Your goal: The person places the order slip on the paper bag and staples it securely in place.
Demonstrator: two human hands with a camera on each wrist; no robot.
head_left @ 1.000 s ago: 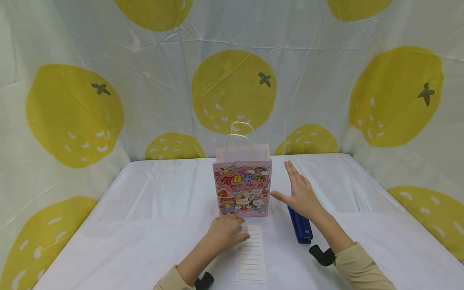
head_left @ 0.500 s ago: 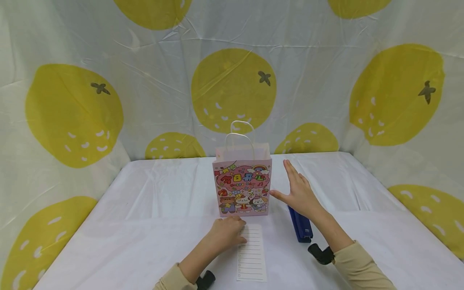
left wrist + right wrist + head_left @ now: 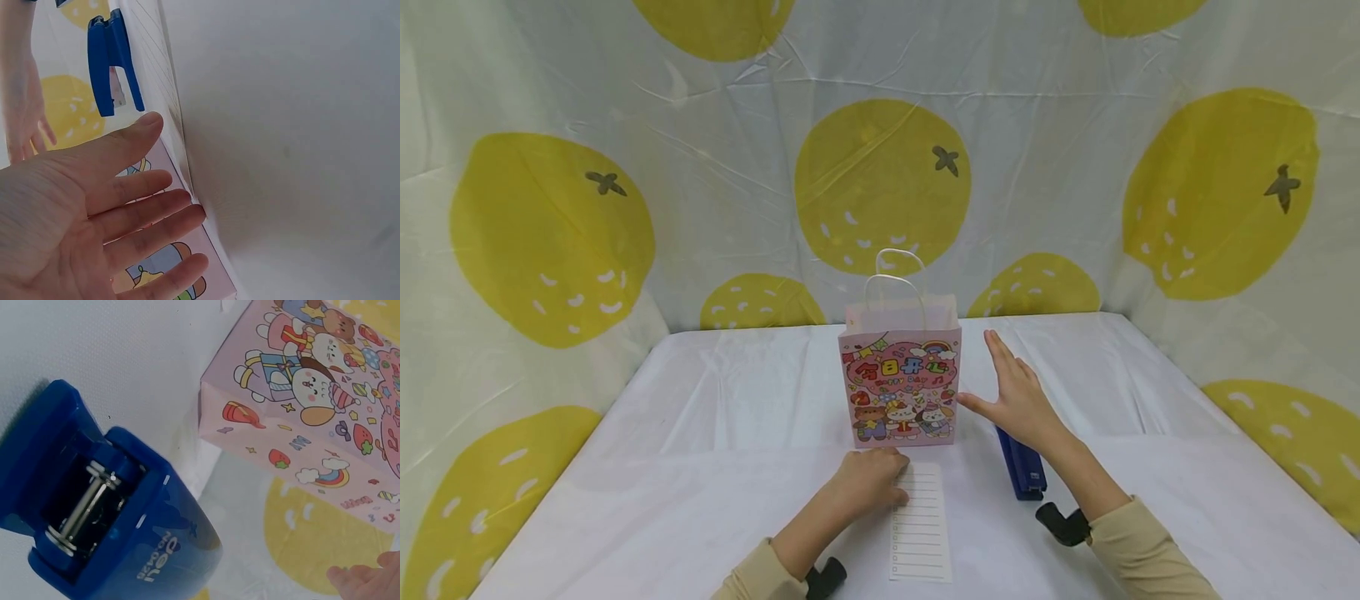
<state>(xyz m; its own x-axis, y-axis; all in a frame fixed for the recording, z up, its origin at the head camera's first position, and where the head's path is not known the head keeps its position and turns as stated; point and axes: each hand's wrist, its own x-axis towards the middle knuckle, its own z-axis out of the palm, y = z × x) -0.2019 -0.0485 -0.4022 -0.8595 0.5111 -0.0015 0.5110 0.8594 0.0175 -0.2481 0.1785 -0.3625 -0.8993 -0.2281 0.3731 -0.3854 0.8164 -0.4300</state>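
A lined paper slip with small checkboxes (image 3: 921,537) lies flat on the white tablecloth. My left hand (image 3: 867,481) is over its upper left edge, thumb and fingers fairly straight and apart; exact contact cannot be told. Just beyond stands a pink cartoon gift bag (image 3: 902,387), upright, with white handles raised. My right hand (image 3: 1017,404) is held to the right of the bag, fingers extended and thumb spread towards it, holding nothing. Below that hand lies a blue stapler (image 3: 1024,475), its far end hidden by the hand. The right wrist view shows the stapler (image 3: 150,531) close up.
A white cloth (image 3: 647,500) covers the table, with light creases. Behind and at both sides hangs a pale curtain (image 3: 730,192) with big yellow fruit prints. Black curved pieces (image 3: 1063,525) sit at both wrists by the beige sleeves.
My left thumb has drawn back slightly to the left over the slip. The right hand has barely moved, and the bag, slip and stapler stay in place.
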